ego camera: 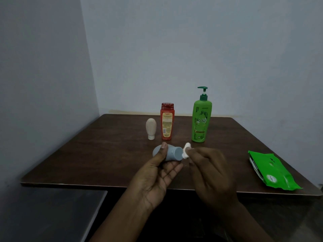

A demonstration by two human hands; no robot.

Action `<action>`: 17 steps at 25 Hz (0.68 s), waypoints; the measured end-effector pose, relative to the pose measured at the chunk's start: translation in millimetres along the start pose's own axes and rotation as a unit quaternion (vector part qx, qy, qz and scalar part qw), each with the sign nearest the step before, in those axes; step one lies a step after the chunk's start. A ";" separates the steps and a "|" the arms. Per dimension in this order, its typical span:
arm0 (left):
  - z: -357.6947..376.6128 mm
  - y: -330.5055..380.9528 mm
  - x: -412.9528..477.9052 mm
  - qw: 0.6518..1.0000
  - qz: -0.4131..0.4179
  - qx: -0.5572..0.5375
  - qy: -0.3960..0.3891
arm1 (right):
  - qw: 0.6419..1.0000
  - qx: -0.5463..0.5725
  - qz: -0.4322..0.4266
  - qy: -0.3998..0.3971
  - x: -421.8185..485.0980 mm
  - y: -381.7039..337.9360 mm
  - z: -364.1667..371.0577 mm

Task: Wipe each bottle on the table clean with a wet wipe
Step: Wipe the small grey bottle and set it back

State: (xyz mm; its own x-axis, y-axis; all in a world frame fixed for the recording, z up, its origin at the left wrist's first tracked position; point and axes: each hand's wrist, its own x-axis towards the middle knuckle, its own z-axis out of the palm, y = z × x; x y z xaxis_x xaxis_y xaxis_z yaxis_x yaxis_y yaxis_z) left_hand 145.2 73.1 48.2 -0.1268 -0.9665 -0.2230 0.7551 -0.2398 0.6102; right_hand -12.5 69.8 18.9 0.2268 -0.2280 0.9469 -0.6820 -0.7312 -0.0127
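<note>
My left hand point(157, 173) grips a small grey bottle point(172, 153) lying sideways above the table, its cap end pointing right. My right hand point(211, 170) pinches a bunched white wet wipe point(186, 151) that touches the grey bottle's cap. Behind them stand three bottles on the dark wooden table point(87, 154): a small beige bottle point(151, 127) resting on its white cap, a red bottle point(167, 121) with a yellow label, and a tall green pump bottle point(201, 119).
A green pack of wet wipes point(272, 172) lies flat near the table's right front corner. Pale walls close in behind and to the left. A grey surface point(52, 212) sits lower at the front left, beside the table edge.
</note>
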 end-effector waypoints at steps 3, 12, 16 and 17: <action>-4.7 -2.9 9.9 1.000 0.006 0.013 0.023 | 0.992 0.050 0.086 -0.079 -17.8 16.8 18.5; -10.1 2.2 104.0 0.871 0.205 0.445 0.039 | 0.935 0.080 0.323 -0.123 -22.5 92.5 23.3; -21.5 -15.4 166.9 0.785 0.217 0.578 0.040 | 0.845 0.209 0.476 -0.121 -25.4 107.9 24.5; -21.7 -16.7 179.8 0.775 0.222 0.590 0.046 | 0.834 0.220 0.490 -0.123 -24.7 109.2 25.3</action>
State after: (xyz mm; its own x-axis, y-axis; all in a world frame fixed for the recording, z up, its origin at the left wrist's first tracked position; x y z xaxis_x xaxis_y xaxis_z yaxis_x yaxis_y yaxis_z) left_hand 123.8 -94.7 -18.5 0.0640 -0.9801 0.1876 -0.4090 0.1457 0.9008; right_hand -75.0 -20.8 -14.0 -0.1175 -0.9409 0.3177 -0.3139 -0.2684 -0.9107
